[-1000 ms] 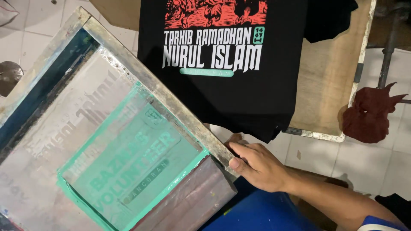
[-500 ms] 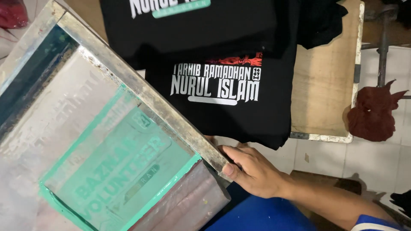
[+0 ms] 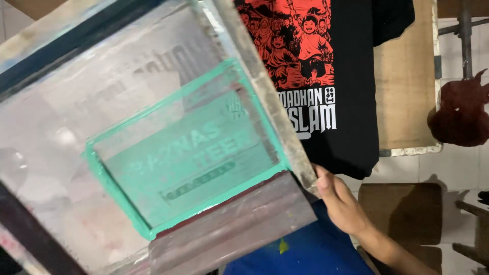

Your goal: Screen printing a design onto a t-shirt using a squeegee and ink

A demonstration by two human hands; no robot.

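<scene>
A large printing screen [image 3: 153, 147] in a wooden frame fills the left of the view, tilted, with a teal-green taped window and teal ink on its mesh. My right hand [image 3: 340, 203] grips the frame's lower right corner. Behind it lies a black T-shirt [image 3: 331, 102] with a red picture and white lettering, spread on a wooden board [image 3: 405, 91]. My left hand is out of view.
A dark red rag [image 3: 461, 114] lies on the white tiled floor at the right. A brown stool top [image 3: 400, 209] stands below the board. Blue cloth [image 3: 310, 252] shows at the bottom, under my forearm.
The screen has come closer and swung right, now covering the left part of the shirt's print. My right hand keeps its hold on the frame's corner.
</scene>
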